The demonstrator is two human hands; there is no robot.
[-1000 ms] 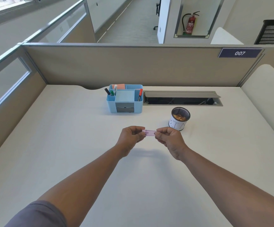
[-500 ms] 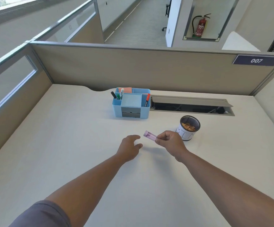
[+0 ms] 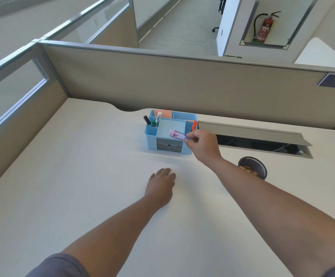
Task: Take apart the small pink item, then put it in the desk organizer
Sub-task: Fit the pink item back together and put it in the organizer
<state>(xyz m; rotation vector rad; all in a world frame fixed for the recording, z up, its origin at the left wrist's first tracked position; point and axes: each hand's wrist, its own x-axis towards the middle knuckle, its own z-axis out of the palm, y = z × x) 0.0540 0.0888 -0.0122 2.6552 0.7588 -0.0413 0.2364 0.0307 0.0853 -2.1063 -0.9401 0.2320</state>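
Note:
My right hand pinches a small translucent pink tube-shaped item by one end and holds it over the front middle compartment of the blue desk organizer. The item points left, slightly tilted, with its pink end above the shallow tray. My left hand lies palm down on the desk, nearer to me than the organizer, its fingers together. I cannot tell whether anything is under it.
The organizer holds markers and orange notes. A black mesh cup stands at the right, partly behind my right forearm. An open cable tray runs along the desk's back, under the partition wall.
My hands have parted. My right hand carried the pink item forward over the organizer; my left hand let go and dropped flat onto the desk. The camera moved closer.

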